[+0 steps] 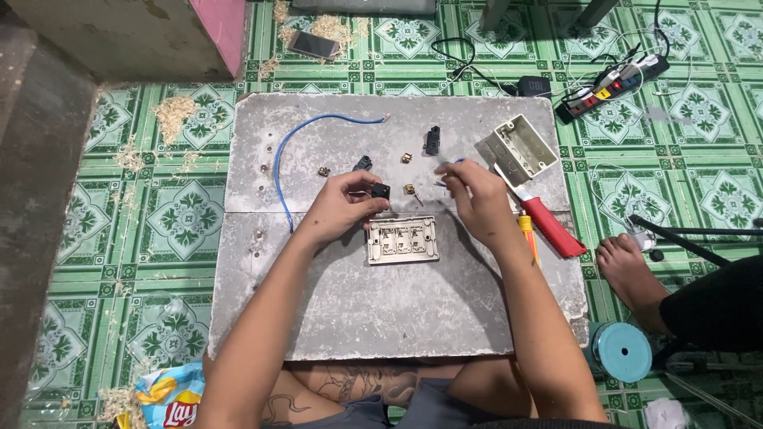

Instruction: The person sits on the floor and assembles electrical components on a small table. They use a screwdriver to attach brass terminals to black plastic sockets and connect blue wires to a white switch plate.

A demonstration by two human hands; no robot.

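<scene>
Left hand (343, 205) is clamped on a black switch module (381, 191) just above the switch plate (403, 240); right hand (470, 191) pinches a short blue wire (450, 164). That loose wire end could slip from the pinch

Even, fairly bright overhead light; soft shadows under the hands on the grey slab (381, 318); sharp centre, slight wide-angle bending at the edges

- Both forearms are bare, no sleeves, no watch or rings visible on the left hand (343, 208) or right hand (470, 195).
- Dark line tattoos cover the thighs (362, 385).
- Grey-blue shorts (421, 409).
</scene>
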